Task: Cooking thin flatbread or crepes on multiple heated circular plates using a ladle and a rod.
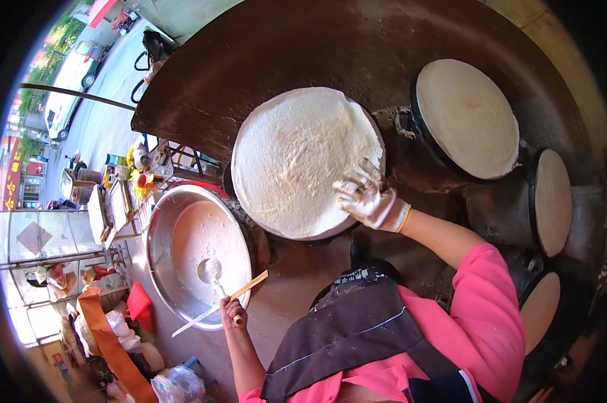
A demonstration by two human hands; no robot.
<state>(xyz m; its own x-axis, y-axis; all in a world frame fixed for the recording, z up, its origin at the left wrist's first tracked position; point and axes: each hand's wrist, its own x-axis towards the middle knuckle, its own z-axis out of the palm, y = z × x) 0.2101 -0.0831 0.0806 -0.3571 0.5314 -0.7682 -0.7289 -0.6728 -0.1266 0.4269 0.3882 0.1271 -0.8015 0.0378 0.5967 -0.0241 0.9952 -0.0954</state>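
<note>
My bare left hand (234,313) grips a ladle (213,272) together with a flat wooden stick (250,285). The ladle's bowl hangs over a large metal basin (155,272) of pale batter (195,237). My right hand (369,199), in a stained white glove, lies at the right edge of a thin, pale pancake (298,161). This pancake covers most of a round griddle (371,121). Along the upper right its edge is ragged and drawn back from the griddle's rim. Whether my gloved fingers pinch the edge or only rest on it is unclear.
More round griddles bearing pale pancakes stand to the right: one upper (467,118), one middle (553,201), one lower (540,312). A curved brown metal shield (333,45) rises behind. Cluttered stands (114,211) and plastic bags (177,383) lie left. A white vehicle (72,90) is outside.
</note>
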